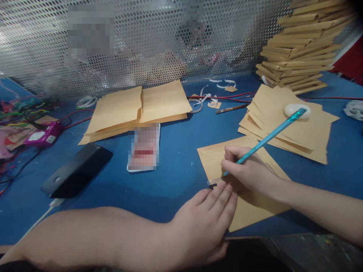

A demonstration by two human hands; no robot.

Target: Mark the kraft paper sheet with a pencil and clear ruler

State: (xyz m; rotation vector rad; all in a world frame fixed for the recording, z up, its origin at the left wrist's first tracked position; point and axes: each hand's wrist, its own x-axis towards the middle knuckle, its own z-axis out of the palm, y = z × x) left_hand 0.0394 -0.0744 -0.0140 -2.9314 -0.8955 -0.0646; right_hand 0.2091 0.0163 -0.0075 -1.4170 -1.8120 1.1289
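Note:
A brown paper envelope [215, 160] lies flat on the blue table [176, 151] in front of me. My right hand [249, 170] grips a teal pen-like tool [272, 134], its tip pressed on the envelope's near left edge by a clear strip. My left hand [207, 223] rests flat with fingers together, pinning the envelope's near corner just below the tool tip.
Loose brown envelopes [289, 124] with a white oval object [296, 110] lie at right, a tall envelope stack [303, 49] behind. More envelopes [136, 107] sit at center left. A black phone [78, 170], a white phone [144, 147], red cables and a perforated metal screen [159, 41] surround them.

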